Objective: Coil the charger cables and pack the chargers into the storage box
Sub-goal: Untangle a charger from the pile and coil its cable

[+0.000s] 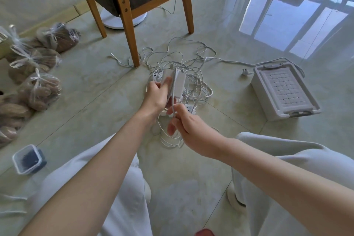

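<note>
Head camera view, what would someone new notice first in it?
Dead centre, the left hand grips white charger bricks while the right hand pinches a cable just below them. Beyond the hands, a tangle of white cables sprawls over the floor by the wooden chair leg. To the right sits the grey storage box, its lid on.

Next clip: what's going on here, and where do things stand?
A person works over a tangle of white cables on the floor. The left hand grips white chargers, while the right hand pinches one cable running down from them. Most cables lie loose and uncoiled, and the storage box sits off to the right with its lid on.
</note>
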### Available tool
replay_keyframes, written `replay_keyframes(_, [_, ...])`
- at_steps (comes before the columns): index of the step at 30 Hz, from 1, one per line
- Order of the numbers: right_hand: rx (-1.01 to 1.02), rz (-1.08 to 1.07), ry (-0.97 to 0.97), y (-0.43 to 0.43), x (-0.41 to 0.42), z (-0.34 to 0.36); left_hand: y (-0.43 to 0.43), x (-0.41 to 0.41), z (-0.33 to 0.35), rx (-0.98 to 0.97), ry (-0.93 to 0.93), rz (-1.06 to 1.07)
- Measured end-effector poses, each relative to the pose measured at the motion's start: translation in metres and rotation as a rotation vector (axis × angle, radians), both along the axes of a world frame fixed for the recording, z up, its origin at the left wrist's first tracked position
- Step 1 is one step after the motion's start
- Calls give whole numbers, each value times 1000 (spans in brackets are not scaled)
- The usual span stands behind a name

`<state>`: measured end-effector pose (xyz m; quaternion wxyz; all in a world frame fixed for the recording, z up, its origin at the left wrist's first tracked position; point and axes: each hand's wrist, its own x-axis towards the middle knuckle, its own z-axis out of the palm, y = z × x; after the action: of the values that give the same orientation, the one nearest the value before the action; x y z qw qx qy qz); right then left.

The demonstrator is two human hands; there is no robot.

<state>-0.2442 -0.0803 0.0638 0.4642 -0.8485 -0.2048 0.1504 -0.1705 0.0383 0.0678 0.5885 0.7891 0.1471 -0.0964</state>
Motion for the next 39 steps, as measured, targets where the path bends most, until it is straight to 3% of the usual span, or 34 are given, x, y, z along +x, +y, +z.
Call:
replay_keyframes(5, [31, 40, -42, 1, 0, -6, -11, -3, 10, -588, 162, 78])
replay_keyframes(7, [6, 51, -60, 1, 0, -8, -13, -4, 17, -736, 201, 84])
replay_keyframes(10, [-119, 78, -60, -7, 6, -17, -9, -4, 25, -798, 190, 29])
replay_keyframes(14, [-476, 160, -19, -37, 29, -28, 8, -3, 37, -917, 235, -121])
replay_keyframes(17, [-518, 108, -2, -62, 45, -29, 25, -2, 46, -938, 247, -219])
replay_keyframes(20, [-459, 34, -70, -72, 57, -27, 34, -4, 45, -761, 208, -287])
replay_keyframes(26, [-425, -47, -294, -72, 65, -20, 32, -18, 37, -75, 307, -607])
replay_keyframes(29, [-410, -62, -330, -68, 67, -17, 28, -19, 33, 146, 280, -572])
replay_keyframes(33, [-456, -34, -238, -63, 67, -13, 35, -14, 24, 350, 145, -501])
replay_keyframes(39, [-413, -204, -208, -37, 53, 2, 36, -10, 15, 634, -104, -415])
